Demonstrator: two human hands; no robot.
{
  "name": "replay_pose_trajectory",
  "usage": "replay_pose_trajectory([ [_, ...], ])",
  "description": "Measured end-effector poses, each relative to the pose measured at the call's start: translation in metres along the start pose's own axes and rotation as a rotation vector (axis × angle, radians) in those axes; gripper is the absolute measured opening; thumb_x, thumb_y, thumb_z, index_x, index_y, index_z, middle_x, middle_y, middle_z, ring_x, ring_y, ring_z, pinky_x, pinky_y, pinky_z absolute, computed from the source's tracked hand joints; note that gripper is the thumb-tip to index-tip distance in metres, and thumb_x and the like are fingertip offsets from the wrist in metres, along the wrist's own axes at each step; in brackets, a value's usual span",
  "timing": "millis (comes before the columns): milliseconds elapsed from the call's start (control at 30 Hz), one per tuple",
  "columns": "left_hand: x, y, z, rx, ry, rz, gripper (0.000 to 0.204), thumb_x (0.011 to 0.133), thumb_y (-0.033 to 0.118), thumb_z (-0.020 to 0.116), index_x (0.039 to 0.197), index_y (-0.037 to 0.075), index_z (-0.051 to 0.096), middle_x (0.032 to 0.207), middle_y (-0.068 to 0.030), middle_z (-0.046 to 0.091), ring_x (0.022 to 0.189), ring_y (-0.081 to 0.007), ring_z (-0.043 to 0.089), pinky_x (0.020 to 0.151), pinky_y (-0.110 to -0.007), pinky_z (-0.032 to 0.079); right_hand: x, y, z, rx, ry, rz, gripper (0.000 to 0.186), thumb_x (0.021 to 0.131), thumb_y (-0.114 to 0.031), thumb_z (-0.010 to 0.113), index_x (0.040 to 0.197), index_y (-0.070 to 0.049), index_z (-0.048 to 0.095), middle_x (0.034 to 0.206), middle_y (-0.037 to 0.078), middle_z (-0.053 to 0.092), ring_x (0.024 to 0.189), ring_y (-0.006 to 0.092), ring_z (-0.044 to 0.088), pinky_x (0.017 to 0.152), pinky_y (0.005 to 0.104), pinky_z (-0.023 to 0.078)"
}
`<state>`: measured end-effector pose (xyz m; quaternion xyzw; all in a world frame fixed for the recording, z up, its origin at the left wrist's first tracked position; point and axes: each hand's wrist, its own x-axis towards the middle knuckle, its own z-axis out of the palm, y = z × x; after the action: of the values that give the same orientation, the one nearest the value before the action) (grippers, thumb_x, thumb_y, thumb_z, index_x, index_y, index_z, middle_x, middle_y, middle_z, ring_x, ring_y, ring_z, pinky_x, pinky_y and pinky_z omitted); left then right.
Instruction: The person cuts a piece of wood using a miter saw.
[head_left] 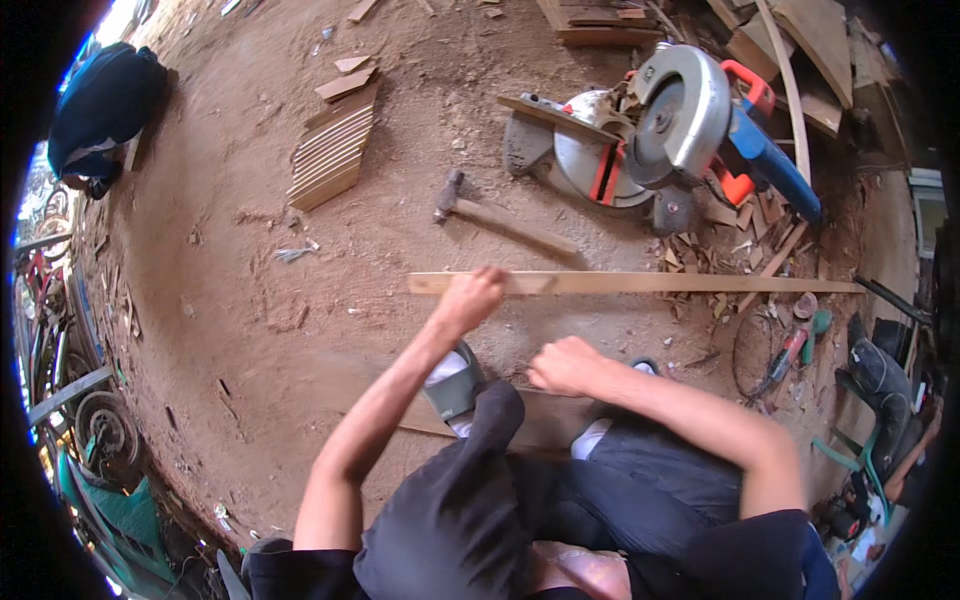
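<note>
A long pale wooden strip (650, 283) lies across the ground in front of me. My left hand (473, 297) has its fingers closed on the strip near its left end. My right hand (568, 366) is curled closed below the strip, apart from it; whatever its fingers may hold is hidden. Beneath my legs and sandals is a wider board (545, 420). A hammer (510, 225) with a wooden handle lies just beyond the strip.
A circular mitre saw (670, 130) and wood offcuts (800, 60) occupy the upper right. Cut slats (330, 150) lie upper left of centre, a crouching person (105, 105) beyond them. An angle grinder (790, 345) lies right; bicycles and clutter (100, 440) line the left.
</note>
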<state>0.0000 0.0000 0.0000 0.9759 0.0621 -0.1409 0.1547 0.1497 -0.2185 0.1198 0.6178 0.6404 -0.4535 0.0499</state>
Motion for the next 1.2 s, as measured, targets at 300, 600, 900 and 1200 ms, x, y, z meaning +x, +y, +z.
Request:
replay_pose_trajectory([
  [300, -0.131, -0.171, -0.050, -0.139, 0.086, -0.293, 0.039, 0.087, 0.015, 0.075, 0.125, 0.007, 0.076, 0.133, -0.0136, 0.072, 0.117, -0.0292, 0.072, 0.106, -0.043, 0.058, -0.209, 0.140, -0.025, -0.193, -0.065, 0.374, 0.034, 0.094, -0.029, 0.062, 0.076, -0.004, 0.076, 0.080, 0.021, 0.075, 0.079, 0.0416, 0.075, 0.075, 0.0520, 0.062],
  [600, -0.220, -0.182, -0.119, -0.094, 0.473, -0.601, 0.046, 0.085, 0.009, 0.086, 0.128, 0.000, 0.073, 0.126, -0.0154, 0.074, 0.108, -0.0292, 0.075, 0.086, -0.043, 0.062, -0.172, 0.169, 0.018, 0.256, 0.669, 0.352, 0.026, 0.099, -0.019, 0.067, 0.085, 0.004, 0.065, 0.092, 0.022, 0.065, 0.083, 0.0436, 0.066, 0.077, 0.0543, 0.054],
  [900, -0.032, -0.032, -0.055, -0.209, 0.271, -0.240, 0.053, 0.085, 0.013, 0.083, 0.136, 0.008, 0.070, 0.130, -0.0146, 0.067, 0.120, -0.0389, 0.064, 0.104, -0.048, 0.051, -0.114, 0.159, 0.033, 0.186, 0.823, 0.168, 0.026, 0.093, -0.027, 0.077, 0.099, -0.003, 0.068, 0.109, 0.015, 0.061, 0.087, 0.0325, 0.070, 0.070, 0.0437, 0.059],
  [1200, -0.025, 0.010, -0.012, -0.195, 0.229, -0.068, 0.066, 0.084, 0.014, 0.084, 0.146, 0.009, 0.061, 0.135, -0.0151, 0.061, 0.124, -0.0379, 0.058, 0.106, -0.051, 0.048, -0.173, 0.247, 0.062, -0.026, 0.663, 0.486, 0.051, 0.095, -0.024, 0.074, 0.142, -0.010, 0.058, 0.140, 0.015, 0.056, 0.095, 0.0330, 0.075, 0.070, 0.0431, 0.062],
])
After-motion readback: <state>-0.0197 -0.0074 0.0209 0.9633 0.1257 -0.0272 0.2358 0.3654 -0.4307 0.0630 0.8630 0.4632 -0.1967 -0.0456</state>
